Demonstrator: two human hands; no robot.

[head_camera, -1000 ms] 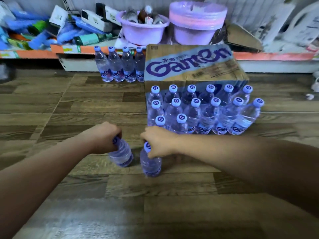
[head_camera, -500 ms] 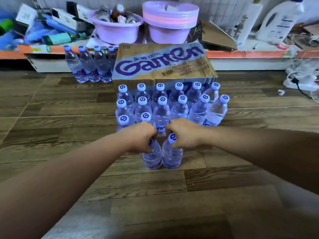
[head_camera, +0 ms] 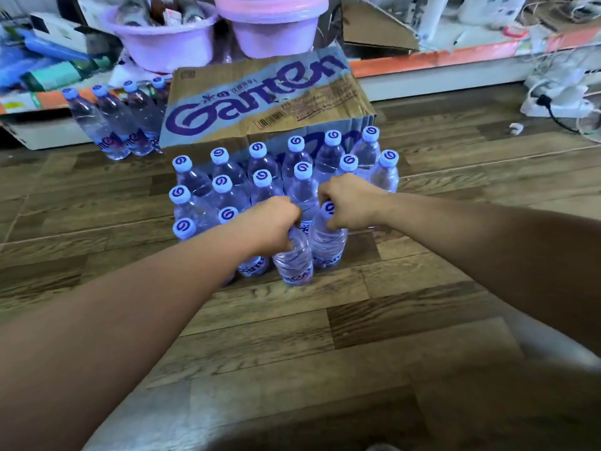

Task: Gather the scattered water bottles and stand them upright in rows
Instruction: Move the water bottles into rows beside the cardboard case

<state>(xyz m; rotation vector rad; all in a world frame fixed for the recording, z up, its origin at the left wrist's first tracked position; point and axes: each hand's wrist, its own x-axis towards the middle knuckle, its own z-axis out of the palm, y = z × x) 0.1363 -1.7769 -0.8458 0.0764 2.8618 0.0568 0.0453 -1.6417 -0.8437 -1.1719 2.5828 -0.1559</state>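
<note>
Several clear water bottles with light-blue caps (head_camera: 221,182) stand upright in rows on the wooden floor, in front of a Ganten cardboard box (head_camera: 260,99). My left hand (head_camera: 273,222) grips the neck of a bottle (head_camera: 294,262) at the front of the group. Beside it, my right hand (head_camera: 348,203) grips the neck of another bottle (head_camera: 327,245). Both bottles stand side by side at the near row; their caps are mostly hidden under my fingers.
Another short row of bottles (head_camera: 113,125) stands to the left of the box by a low shelf. Purple plastic basins (head_camera: 162,37) and clutter sit on the shelf behind. A power strip with cables (head_camera: 559,102) lies at the far right.
Both hands have carried their bottles forward from open floor to the front row of the group, and the two bottles have come together side by side.
</note>
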